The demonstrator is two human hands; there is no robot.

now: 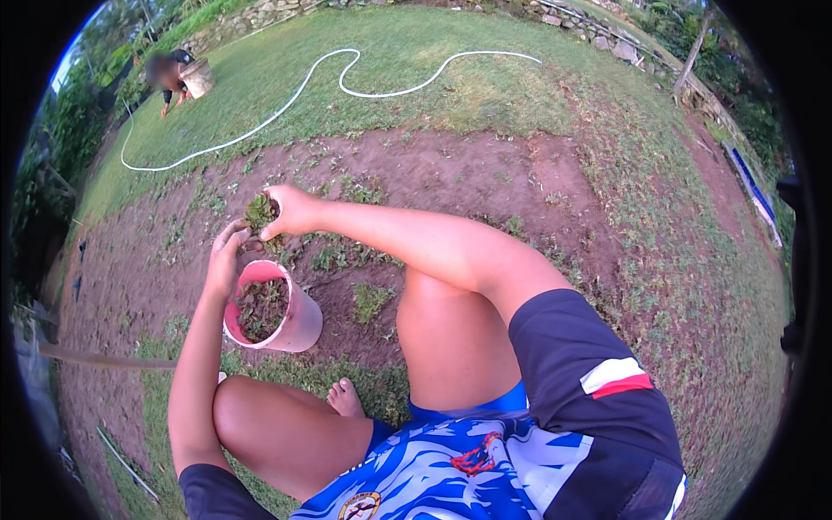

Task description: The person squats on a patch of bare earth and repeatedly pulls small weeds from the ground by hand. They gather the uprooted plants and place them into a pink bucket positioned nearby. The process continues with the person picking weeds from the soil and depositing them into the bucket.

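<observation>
My right hand (293, 211) is closed around a clump of weeds (261, 211) with green leaves and dark soil on it. Just below and left of it is my left hand (227, 251), its fingers curled up toward the clump's underside and partly hidden. Whether those fingers grip the clump I cannot make out. Beneath both hands a pinkish-white bucket (303, 321) stands tilted on the soil, with pulled weeds and earth (263, 309) inside it.
Bare brown soil (451, 169) with scattered green tufts (371, 302) lies around the bucket. Across the grass beyond curves a white hose (286, 106). Far left, another person (176, 74) bends beside a pale bucket (198, 78). A wooden handle (113, 358) lies near my left arm.
</observation>
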